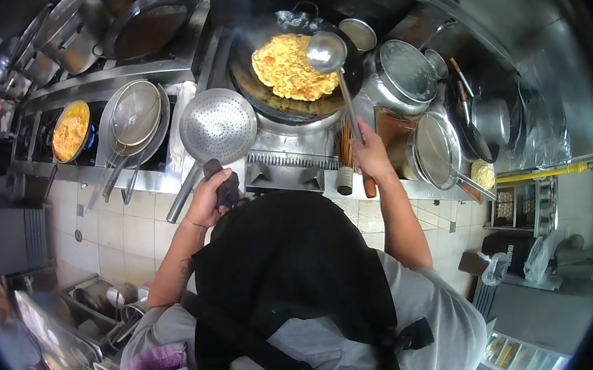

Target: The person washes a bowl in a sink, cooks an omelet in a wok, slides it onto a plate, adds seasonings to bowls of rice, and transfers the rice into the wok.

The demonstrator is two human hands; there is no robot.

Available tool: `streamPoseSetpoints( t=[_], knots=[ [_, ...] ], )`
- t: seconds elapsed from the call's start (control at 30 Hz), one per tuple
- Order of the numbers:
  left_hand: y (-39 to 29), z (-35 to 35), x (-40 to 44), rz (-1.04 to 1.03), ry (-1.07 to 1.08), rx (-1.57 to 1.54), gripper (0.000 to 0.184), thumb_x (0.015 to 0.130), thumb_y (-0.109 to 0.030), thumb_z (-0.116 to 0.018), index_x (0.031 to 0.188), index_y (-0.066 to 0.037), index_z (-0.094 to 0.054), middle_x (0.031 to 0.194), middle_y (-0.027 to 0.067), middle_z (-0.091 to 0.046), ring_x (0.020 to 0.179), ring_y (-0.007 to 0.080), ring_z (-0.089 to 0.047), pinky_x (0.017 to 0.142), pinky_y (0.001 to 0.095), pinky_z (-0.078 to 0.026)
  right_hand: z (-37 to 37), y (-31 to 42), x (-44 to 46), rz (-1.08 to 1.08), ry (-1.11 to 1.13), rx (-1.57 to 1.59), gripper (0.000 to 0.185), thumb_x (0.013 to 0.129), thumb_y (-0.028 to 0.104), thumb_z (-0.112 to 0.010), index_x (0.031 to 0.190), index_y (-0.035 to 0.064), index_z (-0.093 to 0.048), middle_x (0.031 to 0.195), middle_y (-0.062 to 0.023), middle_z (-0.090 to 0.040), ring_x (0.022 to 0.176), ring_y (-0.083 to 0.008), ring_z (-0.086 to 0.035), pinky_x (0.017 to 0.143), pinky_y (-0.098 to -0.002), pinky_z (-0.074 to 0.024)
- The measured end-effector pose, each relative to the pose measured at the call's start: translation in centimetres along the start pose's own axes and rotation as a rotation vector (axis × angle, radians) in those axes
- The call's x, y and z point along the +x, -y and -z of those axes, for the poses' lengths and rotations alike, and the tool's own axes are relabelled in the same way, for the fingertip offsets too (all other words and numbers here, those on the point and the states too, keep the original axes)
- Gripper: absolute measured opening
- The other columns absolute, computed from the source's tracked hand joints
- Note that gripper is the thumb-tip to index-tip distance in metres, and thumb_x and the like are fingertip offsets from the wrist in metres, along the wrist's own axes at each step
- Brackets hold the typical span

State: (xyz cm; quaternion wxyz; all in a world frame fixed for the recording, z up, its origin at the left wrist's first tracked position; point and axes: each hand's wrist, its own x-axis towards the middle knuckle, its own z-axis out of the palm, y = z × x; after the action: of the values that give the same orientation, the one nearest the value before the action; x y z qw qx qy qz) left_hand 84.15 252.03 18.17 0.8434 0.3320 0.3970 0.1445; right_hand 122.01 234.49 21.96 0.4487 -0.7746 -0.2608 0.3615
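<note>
Ladle sits in the right hand, whose fingers are wrapped round the handle, its brown end sticking out behind them. From those fingers its long axis runs forward and somewhat leftward, with the cup pointing toward the far side of the wok. In that wok, ahead of the right fingers and to their left, lies a flat egg; the cup covers part of its right side, though from where I stand I can't tell whether they touch. The left hand is farther from the egg, its fingers bunched round a dark cloth, with a perforated strainer ahead of them.
</note>
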Motion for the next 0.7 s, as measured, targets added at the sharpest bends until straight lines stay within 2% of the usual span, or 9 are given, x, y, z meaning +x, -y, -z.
streamPoseSetpoints(
  t=[0.13,0.2,0.3,0.4,0.47,0.57,0.7],
  knots=[
    [0.7,0.5,0.4,0.030,-0.047,-0.079,0.032,0.104,-0.040,-0.066,0.101,-0.008,-0.063,0.077,0.0151,-0.070,0.046,0.0142,-0.056,0.037,0.0241,-0.036,2.2,-0.8,0.3,-0.089,0.049,-0.032,0.065,0.104,0.008,-0.058,0.166,0.0108,-0.039,0.067,-0.0023,-0.057,0.049,-0.0122,-0.052,0.044,-0.0322,-0.0451],
    [0.4,0.4,0.6,0.036,-0.024,-0.048,0.031,0.104,-0.039,-0.066,0.101,-0.008,-0.063,0.077,0.0148,-0.070,0.046,0.0140,-0.056,0.037,0.0240,-0.036,1.8,-0.6,0.1,-0.014,0.003,-0.134,0.067,0.103,0.008,-0.058,0.167,0.0109,-0.038,0.065,-0.0026,-0.057,0.047,-0.0124,-0.051,0.044,-0.0320,-0.0446],
    [0.4,0.6,0.6,0.037,-0.005,-0.059,0.032,0.102,-0.040,-0.069,0.103,-0.009,-0.063,0.080,0.0151,-0.071,0.048,0.0133,-0.056,0.038,0.0238,-0.036,1.3,-1.4,-0.2,-0.070,0.019,0.026,0.067,0.103,0.008,-0.058,0.167,0.0099,-0.038,0.065,-0.0027,-0.057,0.047,-0.0128,-0.052,0.045,-0.0319,-0.0448],
    [0.1,0.3,0.8,0.022,0.019,-0.063,0.031,0.102,-0.039,-0.069,0.103,-0.009,-0.063,0.081,0.0151,-0.071,0.049,0.0134,-0.057,0.038,0.0234,-0.035,1.2,-0.6,0.5,0.000,0.032,-0.161,0.067,0.104,0.008,-0.058,0.167,0.0089,-0.036,0.066,-0.0032,-0.057,0.048,-0.0133,-0.052,0.046,-0.0324,-0.0455],
    [0.1,0.3,0.7,0.018,0.018,-0.044,0.031,0.102,-0.039,-0.069,0.103,-0.009,-0.063,0.081,0.0151,-0.071,0.049,0.0134,-0.058,0.038,0.0231,-0.035,1.2,-0.3,-0.3,-0.076,0.078,0.031,0.067,0.104,0.007,-0.056,0.168,0.0087,-0.035,0.068,-0.0035,-0.057,0.049,-0.0134,-0.051,0.047,-0.0327,-0.0452],
    [0.2,0.1,0.8,0.015,-0.003,-0.076,0.030,0.103,-0.038,-0.068,0.103,-0.009,-0.062,0.081,0.0144,-0.071,0.051,0.0133,-0.059,0.038,0.0227,-0.035,1.4,-0.8,0.4,-0.109,0.115,0.004,0.068,0.104,0.006,-0.055,0.168,0.0092,-0.034,0.070,-0.0040,-0.056,0.051,-0.0129,-0.050,0.046,-0.0328,-0.0442],
    [0.3,0.4,0.9,0.012,0.004,-0.064,0.028,0.103,-0.037,-0.068,0.103,-0.010,-0.063,0.081,0.0131,-0.072,0.056,0.0135,-0.062,0.039,0.0227,-0.035,0.5,0.2,-0.3,-0.002,0.047,-0.053,0.068,0.104,0.006,-0.055,0.168,0.0091,-0.034,0.071,-0.0040,-0.056,0.051,-0.0129,-0.048,0.046,-0.0327,-0.0437]
  ],
)
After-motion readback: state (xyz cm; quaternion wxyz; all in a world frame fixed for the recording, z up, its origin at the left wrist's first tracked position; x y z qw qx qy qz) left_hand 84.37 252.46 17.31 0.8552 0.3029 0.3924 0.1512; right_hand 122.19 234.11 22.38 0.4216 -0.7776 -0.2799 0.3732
